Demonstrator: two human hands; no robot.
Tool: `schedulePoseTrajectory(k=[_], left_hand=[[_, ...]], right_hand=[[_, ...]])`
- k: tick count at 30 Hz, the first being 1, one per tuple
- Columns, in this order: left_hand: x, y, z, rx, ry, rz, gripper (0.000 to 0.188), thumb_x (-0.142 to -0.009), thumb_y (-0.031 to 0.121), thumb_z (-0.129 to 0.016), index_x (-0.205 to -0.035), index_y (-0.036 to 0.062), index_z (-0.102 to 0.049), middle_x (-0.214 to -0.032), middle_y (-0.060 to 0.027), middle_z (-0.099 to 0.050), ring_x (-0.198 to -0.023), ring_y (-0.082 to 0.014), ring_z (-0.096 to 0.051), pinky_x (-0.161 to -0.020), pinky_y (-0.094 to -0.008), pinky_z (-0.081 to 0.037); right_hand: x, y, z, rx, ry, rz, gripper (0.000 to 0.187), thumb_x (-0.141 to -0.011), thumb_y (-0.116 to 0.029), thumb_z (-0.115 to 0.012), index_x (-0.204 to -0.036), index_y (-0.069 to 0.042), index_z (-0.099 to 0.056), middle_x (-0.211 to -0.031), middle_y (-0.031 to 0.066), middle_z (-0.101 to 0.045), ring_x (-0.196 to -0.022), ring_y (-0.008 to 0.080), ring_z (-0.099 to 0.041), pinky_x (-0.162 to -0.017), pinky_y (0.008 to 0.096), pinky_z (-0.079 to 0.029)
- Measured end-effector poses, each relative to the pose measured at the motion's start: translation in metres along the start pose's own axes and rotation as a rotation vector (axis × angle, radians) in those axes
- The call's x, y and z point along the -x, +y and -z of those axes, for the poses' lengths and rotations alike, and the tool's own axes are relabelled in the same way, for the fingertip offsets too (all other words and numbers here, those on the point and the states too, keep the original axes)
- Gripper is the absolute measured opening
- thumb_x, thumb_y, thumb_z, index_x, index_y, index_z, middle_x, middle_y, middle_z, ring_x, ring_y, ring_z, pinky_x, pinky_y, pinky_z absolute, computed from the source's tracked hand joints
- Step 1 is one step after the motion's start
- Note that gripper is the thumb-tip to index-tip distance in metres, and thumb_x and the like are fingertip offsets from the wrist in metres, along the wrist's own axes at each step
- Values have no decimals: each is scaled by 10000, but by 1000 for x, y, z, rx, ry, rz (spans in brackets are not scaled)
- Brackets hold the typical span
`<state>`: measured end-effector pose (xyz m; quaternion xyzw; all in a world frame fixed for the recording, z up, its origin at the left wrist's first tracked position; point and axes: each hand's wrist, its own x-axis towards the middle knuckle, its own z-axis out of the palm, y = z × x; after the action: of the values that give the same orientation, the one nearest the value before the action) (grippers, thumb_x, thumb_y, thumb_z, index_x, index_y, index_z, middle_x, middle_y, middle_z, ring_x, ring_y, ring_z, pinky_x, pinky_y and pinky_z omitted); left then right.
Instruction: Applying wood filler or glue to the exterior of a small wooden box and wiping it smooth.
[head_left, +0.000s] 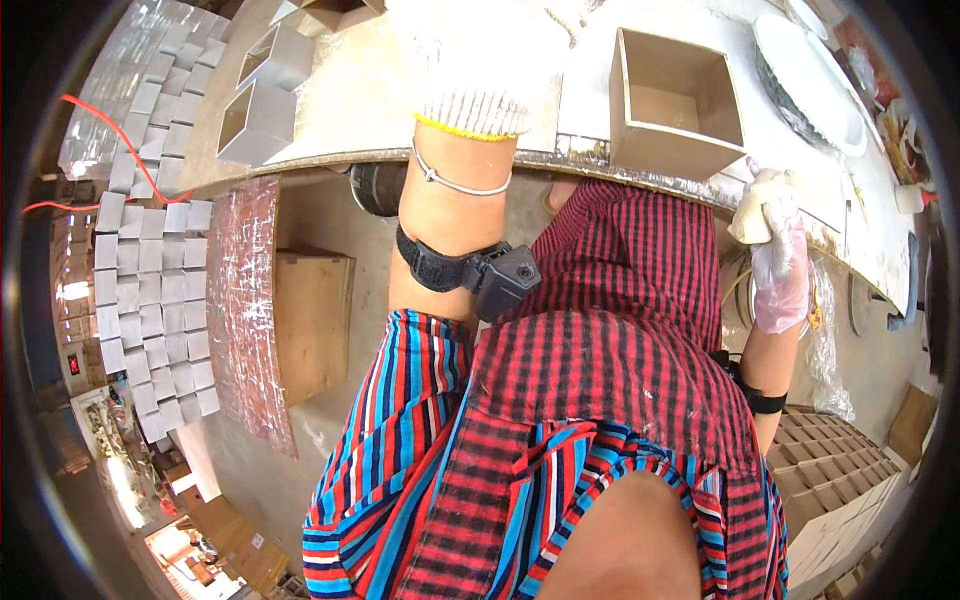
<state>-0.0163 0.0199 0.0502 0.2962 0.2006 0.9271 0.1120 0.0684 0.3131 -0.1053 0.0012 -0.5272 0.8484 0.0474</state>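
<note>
My left hand (472, 85) reaches over the pale worktable in a white knitted glove with a yellow hem. Glare washes out its fingers, so I cannot see what they do. By the table's front edge on the right, my right hand (782, 245), in a thin clear plastic glove, is closed around a cream-coloured wad (752, 212); whether this is cloth or sponge is unclear. An open-topped grey-brown box (668, 148) stands between the hands, close to the edge. Neither hand appears to touch it.
Two small grey boxes (268, 125) sit on the table's left. Beyond them, many small grey boxes (150, 290) stand in rows beside a red cord (125, 140). A round white tray (815, 75) lies far right. Gridded crates (830, 455) stand low right.
</note>
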Motion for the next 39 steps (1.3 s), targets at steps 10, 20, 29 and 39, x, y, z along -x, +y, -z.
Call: schedulePoseTrajectory(k=[10, 20, 29, 39], left_hand=[[-2, 2, 26, 75, 103, 2, 499, -955, 443, -392, -1302, 90, -453, -1090, -92, -598, -997, -266, -548, -906, -427, -423], [-3, 5, 54, 48, 194, -4, 499, -949, 436, -412, -1286, 72, -470, -1156, -116, -570, -1047, -286, -531, -945, -440, -408], [2, 12, 86, 23, 162, -42, 507, -956, 441, -381, -1270, 60, -492, -1178, -114, -582, -1095, -296, -528, -968, -457, -395], [4, 14, 86, 0, 196, -70, 525, -958, 448, -370, -1295, 58, -468, -1182, -109, -579, -1095, -288, -515, -974, -442, -379]], right_hand=[[-3, 1, -1, 20, 15, -43, 302, -914, -98, -519, -1197, 6, -507, -1123, 62, -552, -1020, 169, -544, -913, 318, -441], [-6, 10, 10, 14, -20, -37, 391, -908, -79, -509, -1274, 46, -452, -1269, 121, -499, -1156, 207, -492, -993, 337, -388], [-6, 9, 6, 21, -76, -48, 439, -917, -89, -490, -1324, 47, -398, -1316, 132, -466, -1200, 218, -463, -1027, 347, -355], [-4, 7, -4, -8, 11, -51, 404, -880, -49, -542, -1259, 74, -471, -1209, 116, -557, -1095, 171, -524, -962, 288, -390]])
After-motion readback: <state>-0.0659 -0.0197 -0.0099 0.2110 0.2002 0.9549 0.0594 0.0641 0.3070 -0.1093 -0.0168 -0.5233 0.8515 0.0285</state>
